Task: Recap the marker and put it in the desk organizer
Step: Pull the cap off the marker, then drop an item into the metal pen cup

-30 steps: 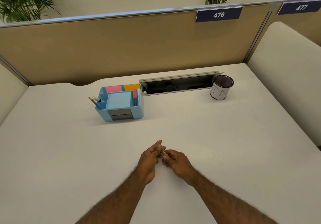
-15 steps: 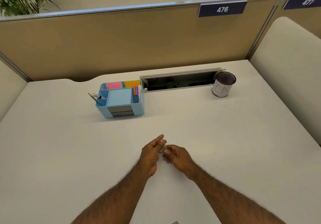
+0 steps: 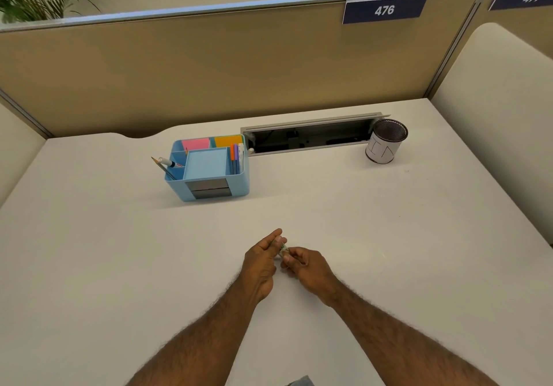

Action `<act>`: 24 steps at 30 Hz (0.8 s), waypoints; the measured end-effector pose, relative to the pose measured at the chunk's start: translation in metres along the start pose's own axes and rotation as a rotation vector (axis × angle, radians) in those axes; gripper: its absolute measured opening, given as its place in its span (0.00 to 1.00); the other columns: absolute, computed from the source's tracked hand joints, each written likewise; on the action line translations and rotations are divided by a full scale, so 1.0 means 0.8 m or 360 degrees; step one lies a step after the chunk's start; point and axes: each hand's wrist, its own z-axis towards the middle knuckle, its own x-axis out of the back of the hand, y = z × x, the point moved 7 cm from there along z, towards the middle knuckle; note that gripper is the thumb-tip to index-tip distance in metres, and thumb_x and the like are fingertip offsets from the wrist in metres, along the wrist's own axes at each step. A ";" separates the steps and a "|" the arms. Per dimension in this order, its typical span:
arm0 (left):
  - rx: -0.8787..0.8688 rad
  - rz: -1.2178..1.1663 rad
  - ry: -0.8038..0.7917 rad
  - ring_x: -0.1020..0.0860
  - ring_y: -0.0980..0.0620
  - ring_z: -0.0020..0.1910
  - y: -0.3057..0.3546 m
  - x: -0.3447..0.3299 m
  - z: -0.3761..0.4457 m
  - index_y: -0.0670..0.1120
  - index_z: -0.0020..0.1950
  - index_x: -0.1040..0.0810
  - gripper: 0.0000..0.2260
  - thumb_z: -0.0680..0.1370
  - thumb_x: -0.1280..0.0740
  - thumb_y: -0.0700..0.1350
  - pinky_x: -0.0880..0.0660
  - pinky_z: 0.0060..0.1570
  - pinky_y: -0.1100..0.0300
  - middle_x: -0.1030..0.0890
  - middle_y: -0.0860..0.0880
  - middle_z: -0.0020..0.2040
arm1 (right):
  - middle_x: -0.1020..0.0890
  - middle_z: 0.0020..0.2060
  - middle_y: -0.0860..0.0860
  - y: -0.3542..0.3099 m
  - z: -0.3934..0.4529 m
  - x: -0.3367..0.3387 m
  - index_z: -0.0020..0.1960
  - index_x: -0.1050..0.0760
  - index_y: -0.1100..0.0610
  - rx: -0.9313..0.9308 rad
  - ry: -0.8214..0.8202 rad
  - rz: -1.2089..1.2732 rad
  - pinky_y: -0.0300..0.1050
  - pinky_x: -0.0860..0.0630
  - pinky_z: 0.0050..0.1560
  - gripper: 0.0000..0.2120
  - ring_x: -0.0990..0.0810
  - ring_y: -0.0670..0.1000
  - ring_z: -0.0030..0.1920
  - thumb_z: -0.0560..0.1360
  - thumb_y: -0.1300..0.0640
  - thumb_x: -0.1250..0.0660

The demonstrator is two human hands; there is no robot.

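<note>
My left hand [image 3: 261, 261] and my right hand [image 3: 305, 267] meet over the middle of the white desk [image 3: 389, 236]. Between their fingertips a small greenish marker [image 3: 282, 247] shows; most of it is hidden by the fingers, and I cannot tell the cap from the body. Both hands pinch it. The light blue desk organizer [image 3: 209, 170] stands further back and to the left, well apart from the hands. It holds pink and orange sticky notes, several pens on its right side, and a pencil and a white marker leaning out at its left.
A black mesh pen cup [image 3: 386, 141] with a white paper band stands at the back right. An open cable tray slot [image 3: 308, 137] runs along the back of the desk. Beige partition panels enclose the desk behind and on both sides.
The hands stay joined on the marker with only small finger shifts. The view has tilted slightly, so the desk items sit a little lower in the frame.
</note>
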 end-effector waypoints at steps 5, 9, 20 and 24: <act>0.0148 -0.0098 0.0036 0.26 0.51 0.59 0.002 0.010 0.008 0.52 0.60 0.20 0.12 0.77 0.34 0.49 0.36 0.57 0.47 0.17 0.51 0.53 | 0.14 0.45 0.51 0.010 0.003 0.004 0.53 0.19 0.50 -0.0012 0.0009 -0.0090 0.54 0.22 0.53 0.10 0.19 0.52 0.45 0.76 0.48 0.34; 0.0237 -0.0187 0.0047 0.24 0.50 0.59 0.000 0.011 0.012 0.52 0.58 0.21 0.11 0.77 0.33 0.50 0.36 0.58 0.48 0.17 0.50 0.56 | 0.15 0.48 0.49 0.013 0.005 0.002 0.56 0.21 0.50 -0.0058 -0.0006 0.0006 0.53 0.23 0.56 0.11 0.19 0.48 0.47 0.75 0.48 0.32; 0.0297 -0.0381 0.0147 0.20 0.48 0.48 0.004 0.031 0.036 0.43 0.62 0.24 0.14 0.77 0.33 0.46 0.27 0.55 0.53 0.18 0.43 0.49 | 0.17 0.46 0.52 -0.003 0.035 0.086 0.51 0.21 0.51 -0.0006 0.0426 0.0642 0.48 0.26 0.57 0.09 0.21 0.52 0.49 0.77 0.64 0.33; 0.0270 -0.0264 0.0149 0.20 0.47 0.51 0.023 0.028 0.054 0.43 0.61 0.24 0.14 0.77 0.33 0.47 0.26 0.57 0.52 0.18 0.44 0.47 | 0.19 0.40 0.51 -0.043 0.065 0.188 0.62 0.27 0.56 0.0168 0.0827 0.0716 0.42 0.28 0.44 0.14 0.25 0.49 0.38 0.78 0.67 0.36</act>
